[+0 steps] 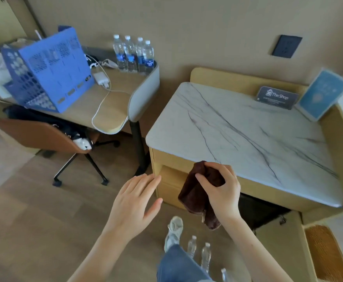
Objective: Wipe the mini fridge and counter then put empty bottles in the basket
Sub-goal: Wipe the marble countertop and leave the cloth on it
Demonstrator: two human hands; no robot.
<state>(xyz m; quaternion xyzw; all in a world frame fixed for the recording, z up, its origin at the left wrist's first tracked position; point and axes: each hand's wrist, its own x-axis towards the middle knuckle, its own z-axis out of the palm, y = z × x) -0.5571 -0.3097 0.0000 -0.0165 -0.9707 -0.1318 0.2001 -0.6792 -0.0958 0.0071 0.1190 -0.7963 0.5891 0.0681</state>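
R hand grips a brown cloth at the front edge of the marble bench, w/ the cloth hanging down over the drawer front. L hand is open, fingers straight, holding nothing, just off the bench's front-left corner. Clear bottles stand on the floor in front of the bench (beside a shoe). Blue basket sits well left of the bench.

Hotel room, marble counter, "The Shop" minibar card, desk, bottled water
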